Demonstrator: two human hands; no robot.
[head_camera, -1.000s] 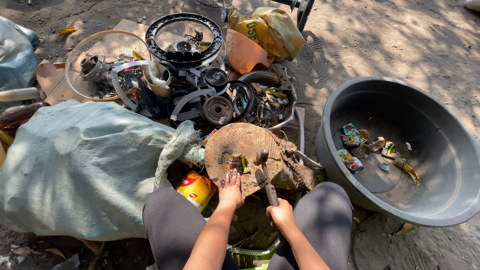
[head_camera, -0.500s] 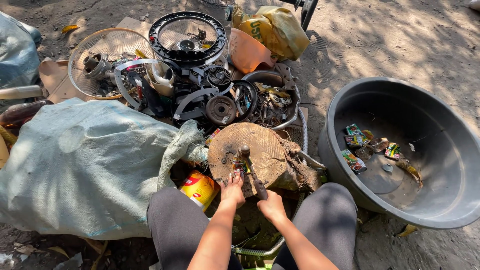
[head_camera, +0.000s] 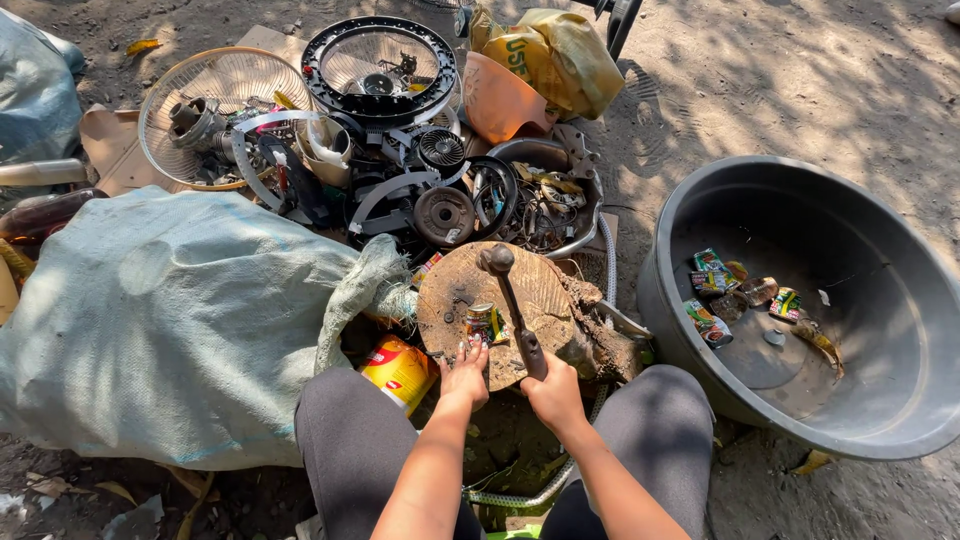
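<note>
Head view, looking down at a seated person's knees in grey trousers on bare, shade-dappled ground. Right hand (head_camera: 553, 392): closed round the handle of a hammer (head_camera: 510, 305), whose shaft runs away from the body and whose head rests on the far part of a round wooden block (head_camera: 540, 290). Left hand (head_camera: 466, 372): fingers stretched forward onto the near edge of the block, tips touching or just short of a small flattened can (head_camera: 484, 324) lying near the block's centre, just left of the hammer shaft; whether it pins the can cannot be told. Block: worn, cracked slab between the knees and a scrap heap. Near left of the block, partly under it: a yellow-and-red tin (head_camera: 400, 370). Left: a large pale woven sack (head_camera: 170, 320), stuffed full, its tied neck pointing toward the block. Far side: scrap pile holding a black wheel rim (head_camera: 378, 58), a wire fan guard (head_camera: 225, 95), a small black fan (head_camera: 441, 150), pulleys, straps and wires; beyond it an orange plastic piece (head_camera: 497, 100) and a yellow bag (head_camera: 560, 50). Right, well apart from the block: a big dark grey plastic tub (head_camera: 870, 400) with several flattened coloured cans (head_camera: 720, 290) scattered on its bottom.
</note>
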